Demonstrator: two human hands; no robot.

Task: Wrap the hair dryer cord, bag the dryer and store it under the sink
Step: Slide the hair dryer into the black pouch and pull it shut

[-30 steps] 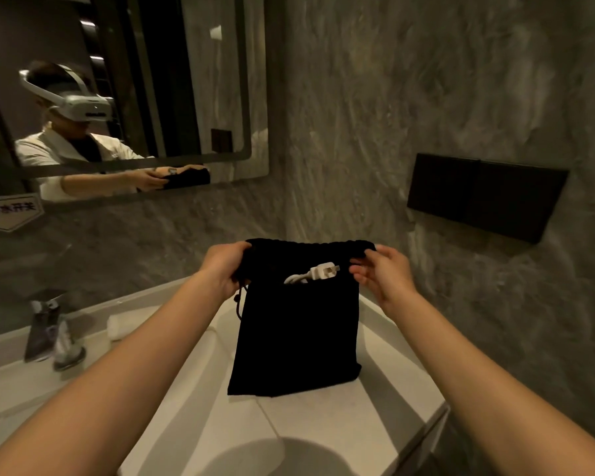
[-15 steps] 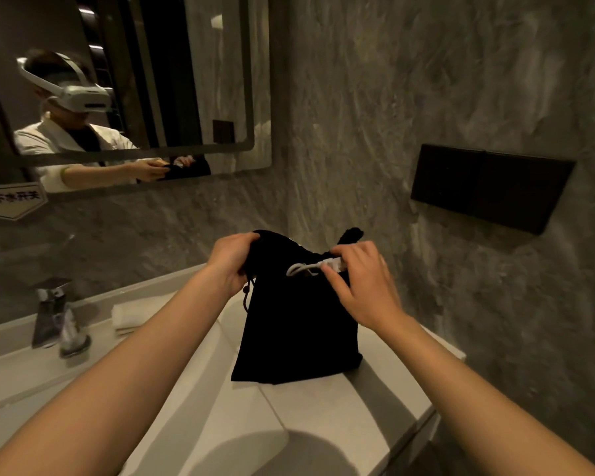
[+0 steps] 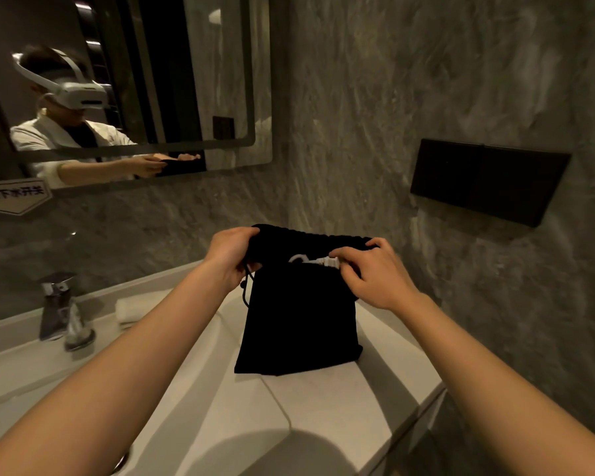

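Observation:
A black drawstring bag (image 3: pixel 299 324) stands upright on the white counter (image 3: pixel 340 400) in the corner. My left hand (image 3: pixel 229 259) grips the left side of its open mouth. My right hand (image 3: pixel 375 273) pinches the white plug and cord (image 3: pixel 315 260) that stick out over the front rim of the bag. The hair dryer itself is hidden inside the bag. A black drawstring (image 3: pixel 245 286) dangles below my left hand.
The sink basin (image 3: pixel 186 389) lies left of the bag, with a chrome faucet (image 3: pixel 57 304) and a rolled white towel (image 3: pixel 131 309) behind it. A mirror (image 3: pixel 117 80) hangs above. A black wall panel (image 3: pixel 488 180) sits on the stone wall at right.
My right hand has moved back to the right along the bag's mouth, still on the white plug. The bag's mouth, bunched half a second ago, is stretched wide again.

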